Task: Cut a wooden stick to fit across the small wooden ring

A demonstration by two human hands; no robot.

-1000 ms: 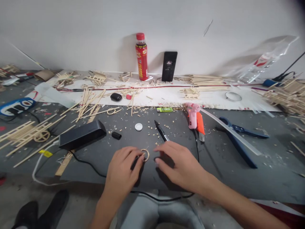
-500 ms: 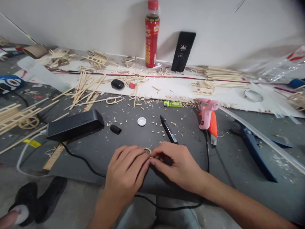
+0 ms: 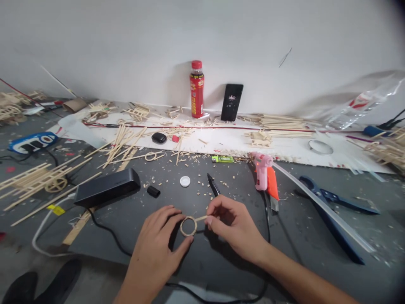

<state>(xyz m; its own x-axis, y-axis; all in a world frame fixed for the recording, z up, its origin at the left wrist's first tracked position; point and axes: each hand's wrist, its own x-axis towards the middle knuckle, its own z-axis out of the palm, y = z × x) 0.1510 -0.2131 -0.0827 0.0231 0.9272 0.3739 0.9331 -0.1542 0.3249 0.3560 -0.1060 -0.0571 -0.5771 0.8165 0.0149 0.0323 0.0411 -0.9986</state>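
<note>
A small wooden ring [image 3: 189, 235] lies close above the grey table, in front of me. My left hand [image 3: 161, 236] grips its left side between thumb and index finger, the other fingers resting forward on the table. My right hand [image 3: 232, 221] pinches a short thin wooden stick [image 3: 201, 218], whose left end meets the ring's upper right edge. Whether stick and ring are joined I cannot tell. Just beyond my right hand lies a black marker pen [image 3: 213, 185], partly hidden by the fingers.
A pink glue gun [image 3: 262, 173] with a long clear glue stick and an orange-handled cutter [image 3: 272, 185] lie right, near blue cutters [image 3: 329, 211]. A dark box [image 3: 107, 188] and wooden sticks lie left. White cap [image 3: 185, 181], lighter [image 3: 222, 159], bottle [image 3: 196, 93] and phone [image 3: 232, 102] stand or lie beyond.
The view has tilted upward. My hands have moved apart slightly, so the ring and the stick, mostly hidden by my fingers before, now show.
</note>
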